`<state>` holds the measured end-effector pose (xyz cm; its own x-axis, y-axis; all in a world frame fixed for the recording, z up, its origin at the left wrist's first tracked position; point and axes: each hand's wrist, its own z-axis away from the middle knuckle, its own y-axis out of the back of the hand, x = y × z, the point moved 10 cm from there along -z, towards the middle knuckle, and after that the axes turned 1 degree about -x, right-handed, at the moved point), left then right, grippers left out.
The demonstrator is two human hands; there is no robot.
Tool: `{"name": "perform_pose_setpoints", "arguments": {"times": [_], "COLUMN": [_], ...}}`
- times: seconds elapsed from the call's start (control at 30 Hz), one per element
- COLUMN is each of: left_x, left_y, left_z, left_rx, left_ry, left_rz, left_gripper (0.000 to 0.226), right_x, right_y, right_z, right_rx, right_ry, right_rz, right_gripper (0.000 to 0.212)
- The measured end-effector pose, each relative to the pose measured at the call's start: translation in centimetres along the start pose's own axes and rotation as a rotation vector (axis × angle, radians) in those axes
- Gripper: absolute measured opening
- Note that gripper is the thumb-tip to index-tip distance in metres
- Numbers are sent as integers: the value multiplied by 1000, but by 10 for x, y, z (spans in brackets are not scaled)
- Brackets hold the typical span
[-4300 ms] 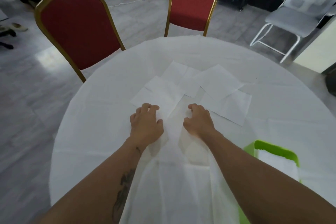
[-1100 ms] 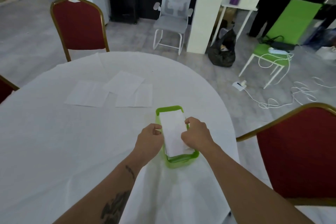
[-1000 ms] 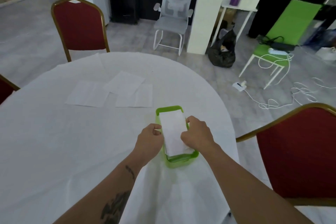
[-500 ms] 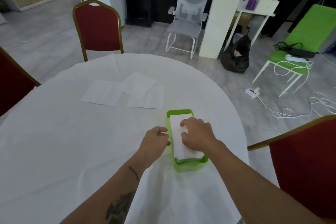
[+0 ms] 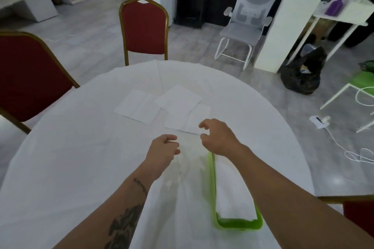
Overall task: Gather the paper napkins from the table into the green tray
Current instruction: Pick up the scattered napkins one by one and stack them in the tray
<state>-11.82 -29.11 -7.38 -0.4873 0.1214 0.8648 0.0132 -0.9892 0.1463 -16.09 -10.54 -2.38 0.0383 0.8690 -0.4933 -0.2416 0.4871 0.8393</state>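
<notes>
table (image 5: 70,157): round, white cloth
green tray (image 5: 238,223): near table's right edge, white stack inside
napkins (image 5: 178,100): three loose, beyond tray, mid-table
my right hand (image 5: 219,139): fingers apart, empty, at nearest napkin's corner
my left hand (image 5: 162,150): loosely curled, empty

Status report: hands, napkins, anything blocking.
Left hand and right hand open, empty, near closest napkin. Three napkins loose on table; stack in green tray. Nothing blocking.

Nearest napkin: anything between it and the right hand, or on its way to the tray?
Nothing visible. The right hand hovers at the nearest napkin edge; only bare tablecloth lies between it and the green tray.
</notes>
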Motion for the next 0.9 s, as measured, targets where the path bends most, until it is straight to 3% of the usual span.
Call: {"name": "perform_pose_setpoints", "arguments": {"times": [0.2, 0.33, 0.53, 0.7, 0.9], "left_x": [8, 15, -4, -17, -29], "left_y": [16, 12, -23, -13, 23], "left_z": [-61, -99, -118, -103, -69], "left_rx": [93, 117, -6, 68, 141], "left_ry": [-37, -226, -420, -525, -513], "left_rz": [-118, -554, -1060, -1162, -1096], "left_gripper": [24, 38, 60, 58, 58], "right_x": [-3, 10, 17, 5, -20], "right_y": [-21, -47, -78, -93, -111], "right_z": [-66, -97, -113, -103, -63], "right_rx": [-76, -153, -201, -208, -261], "right_ry": [2, -75, -167, -149, -35], "right_rz": [62, 182, 311, 359, 369], "right_gripper": [49, 66, 62, 62, 62]}}
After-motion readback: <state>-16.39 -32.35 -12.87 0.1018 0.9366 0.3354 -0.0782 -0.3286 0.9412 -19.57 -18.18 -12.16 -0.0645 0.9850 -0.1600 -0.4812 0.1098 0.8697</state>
